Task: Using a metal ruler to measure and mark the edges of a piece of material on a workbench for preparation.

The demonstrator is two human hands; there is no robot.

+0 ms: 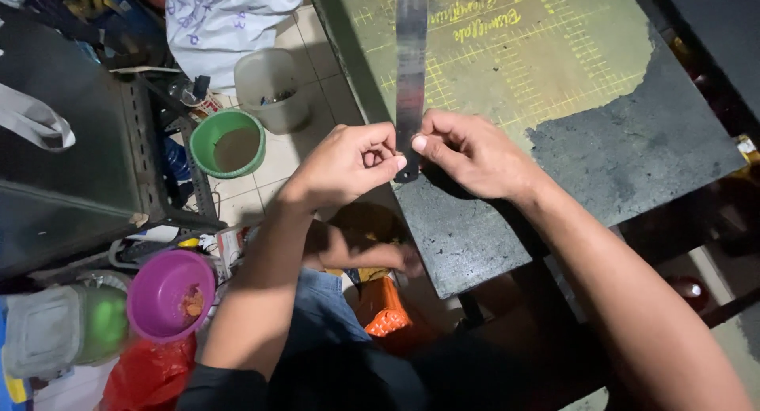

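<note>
Steel ruler (411,70) top cut off; near end behind fingers (388,159).

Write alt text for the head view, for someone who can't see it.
Both hands, left and right, pinch the near end of a long metal ruler that lies along a worn cutting mat on a table. Left of it, on the floor, sit a green bowl, a purple bowl and a white tub.

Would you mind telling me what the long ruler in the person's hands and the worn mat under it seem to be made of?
The ruler looks like bare steel: thin, flat, grey, with a dull sheen. Both the left hand and the right hand pinch its near end. The mat looks like a rubbery or plastic cutting sheet, olive with a yellow grid; its top layer seems worn away to a dark, matte underside.
</note>
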